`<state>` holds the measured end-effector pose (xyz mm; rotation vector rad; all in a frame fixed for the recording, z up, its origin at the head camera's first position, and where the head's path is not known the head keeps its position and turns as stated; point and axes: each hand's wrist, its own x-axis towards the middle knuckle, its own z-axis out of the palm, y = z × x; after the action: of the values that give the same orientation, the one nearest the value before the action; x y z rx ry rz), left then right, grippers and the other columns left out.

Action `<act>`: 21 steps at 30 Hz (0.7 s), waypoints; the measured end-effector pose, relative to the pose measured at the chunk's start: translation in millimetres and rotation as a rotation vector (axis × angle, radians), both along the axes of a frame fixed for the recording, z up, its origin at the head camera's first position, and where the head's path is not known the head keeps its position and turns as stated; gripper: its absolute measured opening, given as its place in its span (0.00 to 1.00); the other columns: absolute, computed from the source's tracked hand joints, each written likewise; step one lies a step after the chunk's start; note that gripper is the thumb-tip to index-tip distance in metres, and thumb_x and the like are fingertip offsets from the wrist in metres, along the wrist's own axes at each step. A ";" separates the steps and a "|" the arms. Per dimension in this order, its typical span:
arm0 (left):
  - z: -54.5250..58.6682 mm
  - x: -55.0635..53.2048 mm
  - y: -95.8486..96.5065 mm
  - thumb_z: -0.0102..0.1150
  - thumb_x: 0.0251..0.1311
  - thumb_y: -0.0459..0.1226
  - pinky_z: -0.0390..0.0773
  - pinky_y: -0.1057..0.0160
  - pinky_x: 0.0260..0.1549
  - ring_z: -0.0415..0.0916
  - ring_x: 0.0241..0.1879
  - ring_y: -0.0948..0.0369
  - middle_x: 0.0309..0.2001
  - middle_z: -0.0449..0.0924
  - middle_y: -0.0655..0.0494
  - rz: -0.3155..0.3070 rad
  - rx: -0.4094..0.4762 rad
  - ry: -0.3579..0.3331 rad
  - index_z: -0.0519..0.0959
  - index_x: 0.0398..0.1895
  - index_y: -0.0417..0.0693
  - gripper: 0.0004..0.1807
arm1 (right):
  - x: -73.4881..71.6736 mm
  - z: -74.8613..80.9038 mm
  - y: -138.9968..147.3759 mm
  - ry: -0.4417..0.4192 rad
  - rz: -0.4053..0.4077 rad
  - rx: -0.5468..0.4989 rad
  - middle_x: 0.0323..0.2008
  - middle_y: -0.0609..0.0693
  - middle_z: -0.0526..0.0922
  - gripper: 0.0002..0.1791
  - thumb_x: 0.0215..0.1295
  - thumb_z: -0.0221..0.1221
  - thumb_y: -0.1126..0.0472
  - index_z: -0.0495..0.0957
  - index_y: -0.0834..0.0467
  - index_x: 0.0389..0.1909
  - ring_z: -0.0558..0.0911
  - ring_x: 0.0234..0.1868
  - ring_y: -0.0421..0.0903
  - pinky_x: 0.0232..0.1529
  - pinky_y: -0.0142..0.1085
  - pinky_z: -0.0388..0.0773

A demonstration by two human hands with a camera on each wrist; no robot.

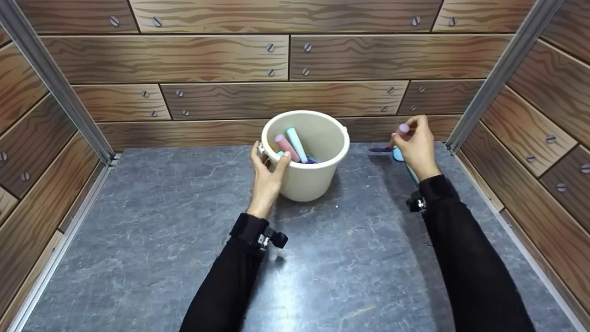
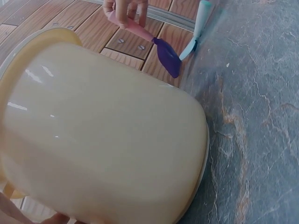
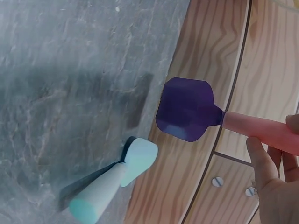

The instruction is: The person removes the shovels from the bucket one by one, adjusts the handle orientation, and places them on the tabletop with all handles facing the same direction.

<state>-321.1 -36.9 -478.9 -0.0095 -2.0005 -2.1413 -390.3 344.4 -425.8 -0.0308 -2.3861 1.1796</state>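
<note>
A cream bucket (image 1: 309,183) stands near the back wall, slightly tilted in the head view. My left hand (image 1: 266,179) grips its left side, thumb up at the rim and fingers along the outer wall. Inside it lean a pink handle (image 1: 286,148) and a light blue handle (image 1: 296,144), with something purple below them. To the bucket's right, my right hand (image 1: 418,146) pinches the pink handle of a spatula (image 3: 185,109), its flat purple blade pointing downward above the floor. Close below that blade lies a light blue spatula (image 3: 140,161).
Grey marbled floor (image 1: 152,240) spreads in front of the bucket. Wood-patterned panels (image 1: 221,60) form the back wall, close behind the bucket, and the sides. A metal corner rail (image 1: 493,69) rises at the right, beyond my right hand.
</note>
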 end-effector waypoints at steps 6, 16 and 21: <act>0.2 0.0 -0.2 0.69 0.76 0.52 0.62 0.37 0.94 0.61 0.92 0.36 0.90 0.60 0.26 -0.003 0.000 0.002 0.41 0.98 0.52 0.60 | 0.4 -5.5 5.9 -0.024 0.001 -0.009 0.55 0.56 0.81 0.20 0.79 0.69 0.68 0.69 0.64 0.60 0.84 0.58 0.49 0.53 0.21 0.78; 0.6 2.9 -1.4 0.69 0.76 0.55 0.62 0.36 0.94 0.58 0.94 0.37 0.93 0.56 0.28 -0.023 -0.002 -0.007 0.40 0.99 0.55 0.61 | 0.4 -15.0 11.2 -0.026 -0.025 0.003 0.51 0.53 0.82 0.19 0.77 0.70 0.68 0.70 0.62 0.57 0.83 0.63 0.56 0.57 0.30 0.71; 0.5 2.6 -1.8 0.69 0.76 0.55 0.61 0.36 0.94 0.58 0.94 0.38 0.93 0.56 0.30 -0.026 -0.003 -0.005 0.40 0.99 0.55 0.61 | 1.7 -16.0 11.8 -0.027 -0.009 0.008 0.49 0.52 0.83 0.18 0.78 0.68 0.68 0.72 0.64 0.59 0.82 0.62 0.54 0.58 0.31 0.69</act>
<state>-318.5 -38.7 -478.4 -0.0314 -2.0177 -2.1561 -388.6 356.2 -441.8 -0.0558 -2.4117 1.1732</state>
